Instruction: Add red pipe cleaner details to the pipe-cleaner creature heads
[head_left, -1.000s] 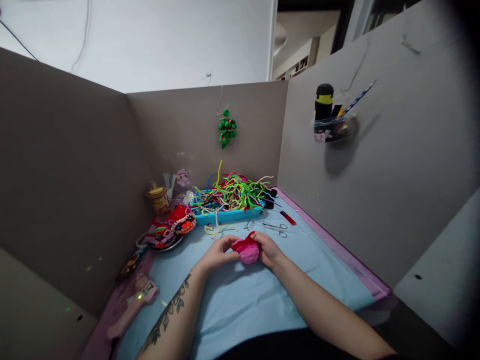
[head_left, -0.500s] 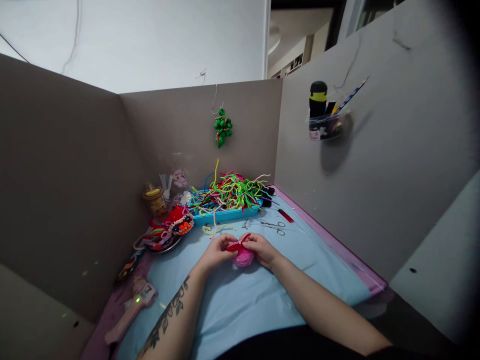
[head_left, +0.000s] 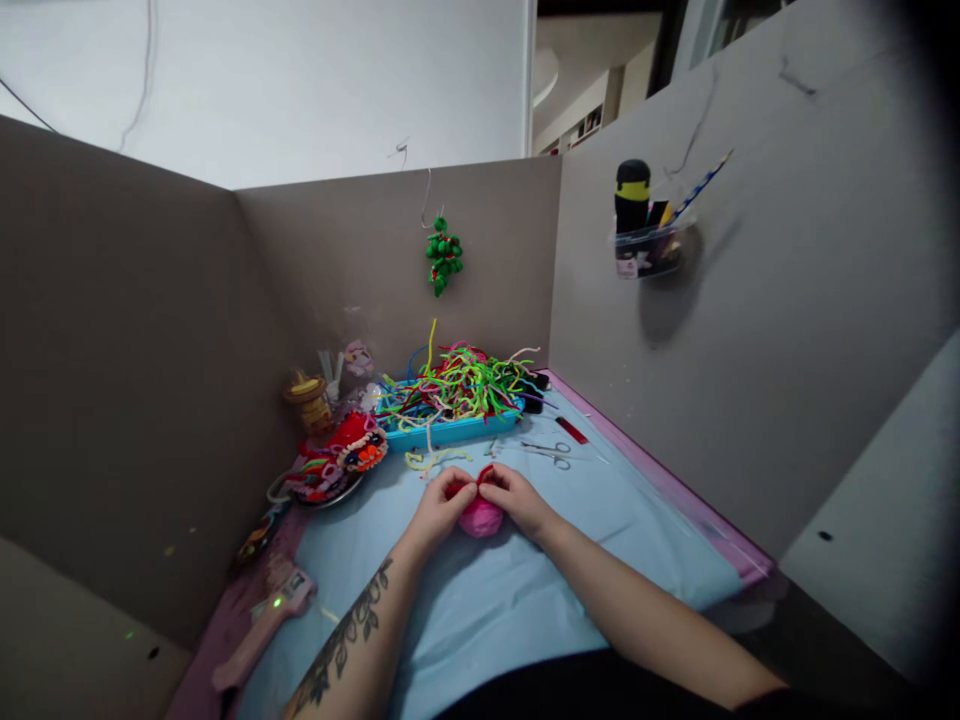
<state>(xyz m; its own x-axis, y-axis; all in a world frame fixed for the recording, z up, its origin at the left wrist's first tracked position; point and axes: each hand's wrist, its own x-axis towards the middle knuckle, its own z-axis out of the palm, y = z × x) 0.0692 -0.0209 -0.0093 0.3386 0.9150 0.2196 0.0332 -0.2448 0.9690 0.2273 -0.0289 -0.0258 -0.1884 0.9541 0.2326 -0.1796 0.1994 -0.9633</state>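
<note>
Both hands meet over the blue sheet at the middle of the table. My left hand (head_left: 444,500) is closed, thumb and fingers pinching a red pipe cleaner (head_left: 484,474). On the other side my right hand (head_left: 517,498) pinches the same red strip, its thumb tip close to the left one. Just beneath the fingertips sits a round pink crumpled ball (head_left: 481,518), partly covered by the hands. Whether the red piece is fixed to the ball, I cannot tell.
Behind the hands stands a blue tray (head_left: 457,432) heaped with coloured pipe cleaners (head_left: 472,385). Scissors (head_left: 551,453) and a red strip (head_left: 572,431) lie to its right. At left are a bowl of fuzzy pieces (head_left: 330,478) and a pink glue gun (head_left: 262,625). Grey panels surround the table.
My two thumbs have come closer together over the pink ball. The red pipe cleaner shows less now, more covered by the fingers. The view has shifted slightly.
</note>
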